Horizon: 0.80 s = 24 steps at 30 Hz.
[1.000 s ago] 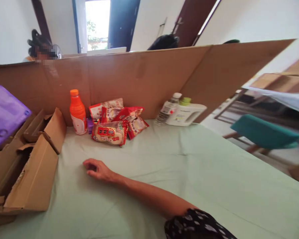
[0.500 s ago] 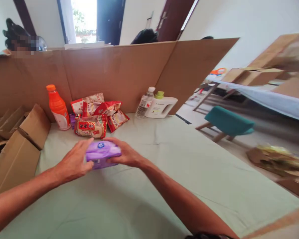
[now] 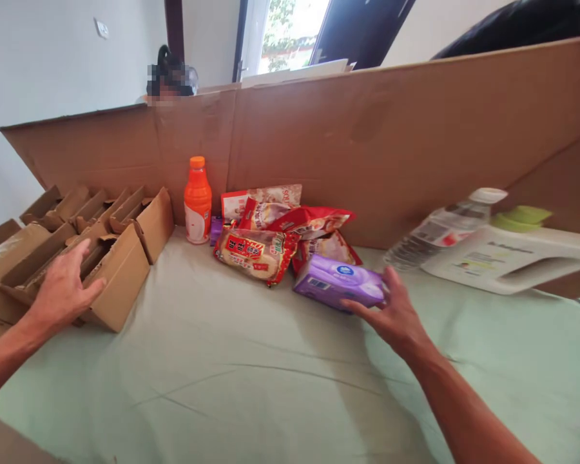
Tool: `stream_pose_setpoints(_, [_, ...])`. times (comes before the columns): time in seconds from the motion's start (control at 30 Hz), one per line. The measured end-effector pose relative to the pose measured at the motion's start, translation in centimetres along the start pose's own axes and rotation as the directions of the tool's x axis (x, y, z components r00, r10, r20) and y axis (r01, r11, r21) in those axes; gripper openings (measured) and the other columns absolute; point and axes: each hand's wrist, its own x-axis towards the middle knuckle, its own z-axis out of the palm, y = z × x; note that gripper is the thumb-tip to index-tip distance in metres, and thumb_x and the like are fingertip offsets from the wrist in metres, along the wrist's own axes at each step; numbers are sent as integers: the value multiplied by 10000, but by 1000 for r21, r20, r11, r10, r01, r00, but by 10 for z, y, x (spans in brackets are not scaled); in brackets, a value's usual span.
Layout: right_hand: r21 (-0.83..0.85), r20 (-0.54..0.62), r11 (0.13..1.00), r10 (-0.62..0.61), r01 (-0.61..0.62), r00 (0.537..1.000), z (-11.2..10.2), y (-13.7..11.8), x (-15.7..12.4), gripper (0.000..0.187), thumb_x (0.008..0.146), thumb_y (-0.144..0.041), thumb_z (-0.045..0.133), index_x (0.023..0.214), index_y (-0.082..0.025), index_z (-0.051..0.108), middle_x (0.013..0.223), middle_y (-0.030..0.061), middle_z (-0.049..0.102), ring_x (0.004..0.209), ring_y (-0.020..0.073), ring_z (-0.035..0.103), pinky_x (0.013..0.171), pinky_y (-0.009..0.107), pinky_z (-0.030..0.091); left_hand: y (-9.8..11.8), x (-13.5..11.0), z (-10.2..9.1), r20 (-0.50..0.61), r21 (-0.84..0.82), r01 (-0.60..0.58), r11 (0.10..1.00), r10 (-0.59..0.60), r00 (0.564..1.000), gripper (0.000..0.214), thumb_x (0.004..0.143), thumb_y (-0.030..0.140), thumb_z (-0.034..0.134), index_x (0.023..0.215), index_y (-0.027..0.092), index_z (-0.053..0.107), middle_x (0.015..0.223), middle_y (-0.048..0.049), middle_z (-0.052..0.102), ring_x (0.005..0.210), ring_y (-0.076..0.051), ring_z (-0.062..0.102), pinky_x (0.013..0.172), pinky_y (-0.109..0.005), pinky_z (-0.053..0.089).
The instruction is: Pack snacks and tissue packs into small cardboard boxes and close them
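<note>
My right hand [image 3: 399, 316] grips the right end of a purple tissue pack [image 3: 331, 280], thumb along its front side. The pack is at the table, close in front of red snack bags [image 3: 314, 222]. Left of it lies a clear-fronted bag of rice crackers [image 3: 251, 252]. My left hand [image 3: 67, 283] holds nothing; its fingers are apart, over the open cardboard boxes [image 3: 118, 277] at the left. Whether it touches their edges I cannot tell.
An orange-capped bottle [image 3: 198, 203] stands behind the boxes' right side. To the right are a clear water bottle [image 3: 444, 229] and a white jug with a green cap [image 3: 507, 258]. A tall cardboard panel [image 3: 367, 142] closes off the back. Beyond it a person's head [image 3: 169, 77] shows.
The tissue pack has gone from between both hands to the right hand alone, rightward beside the snack bags. My left hand has let go and moved left to the boxes. The view has turned left.
</note>
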Motion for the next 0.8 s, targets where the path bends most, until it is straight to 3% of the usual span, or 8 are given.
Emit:
stream_pose_setpoints(0.1, [9, -82, 975, 221, -221, 972, -13, -23, -26, 1131, 641, -764, 761, 1536, -204, 355, 1575, 287, 374, 1388, 509, 458, 1035, 639, 480, -10, -13, 6, 178, -115, 64, 991, -43, 983, 550, 872, 413, 459, 1332, 146, 598, 1107, -113, 763, 842, -262, 711, 816, -407, 574])
stream_pose_setpoints(0.17, [-15, -122, 963, 266, -270, 956, -25, -44, -40, 1021, 666, -781, 721, 1489, -246, 442, 1488, 256, 499, 1303, 502, 545, 1016, 664, 491, -5, -26, 10, 149, -195, -82, 977, 112, 982, 404, 899, 368, 435, 1136, 182, 703, 1028, -81, 781, 863, -242, 722, 829, -366, 571])
stream_pose_setpoints(0.23, [-40, -77, 972, 228, -231, 971, -35, -73, -51, 891, 703, -767, 701, 1426, -280, 516, 1397, 218, 592, 1181, 471, 637, 964, 663, 527, 6, -41, 11, 23, -271, -294, 917, 311, 950, 301, 927, 299, 456, 1043, 206, 718, 985, -60, 782, 910, -222, 724, 860, -337, 568])
stream_pose_setpoints(0.3, [-34, 50, 996, 84, -82, 995, -39, -109, -62, 751, 753, -703, 712, 1362, -285, 572, 1394, 174, 612, 1177, 416, 654, 949, 612, 559, 22, -57, 11, -90, -336, -481, 809, 481, 872, 248, 935, 188, 487, 1062, 228, 696, 955, -37, 775, 924, -193, 721, 885, -314, 567])
stream_pose_setpoints(0.37, [25, 203, 997, -70, 67, 977, -37, -147, -73, 627, 806, -636, 714, 1304, -269, 611, 1450, 142, 584, 1274, 362, 608, 970, 531, 570, 40, -74, 9, -162, -405, -604, 686, 596, 786, 299, 913, 85, 508, 1121, 243, 654, 966, -20, 769, 940, -172, 721, 916, -301, 566])
stream_pose_setpoints(0.47, [158, 392, 986, -112, 52, 913, -25, -189, -91, 610, 865, -660, 651, 1328, -265, 606, 1475, 129, 572, 1313, 317, 586, 1006, 469, 550, 66, -94, 11, -201, -502, -694, 517, 710, 675, 373, 885, 14, 501, 1169, 232, 604, 1019, -30, 768, 962, -163, 727, 933, -307, 580])
stream_pose_setpoints(0.6, [264, 528, 946, 21, -188, 849, -11, -205, -122, 720, 865, -740, 593, 1414, -275, 554, 1363, 109, 651, 1264, 300, 621, 1024, 452, 537, 83, -111, 20, -220, -547, -738, 396, 782, 583, 363, 894, -11, 464, 1160, 199, 593, 1057, -61, 765, 1005, -171, 720, 935, -342, 590])
stream_pose_setpoints(0.8, [299, 452, 902, 154, -312, 879, -5, -191, -151, 710, 819, -747, 646, 1293, -218, 625, 1263, 111, 688, 1155, 299, 651, 992, 449, 541, 81, -100, 18, -236, -477, -751, 457, 756, 611, 423, 896, 79, 553, 1290, 221, 610, 1183, -63, 747, 1182, -207, 673, 999, -353, 596])
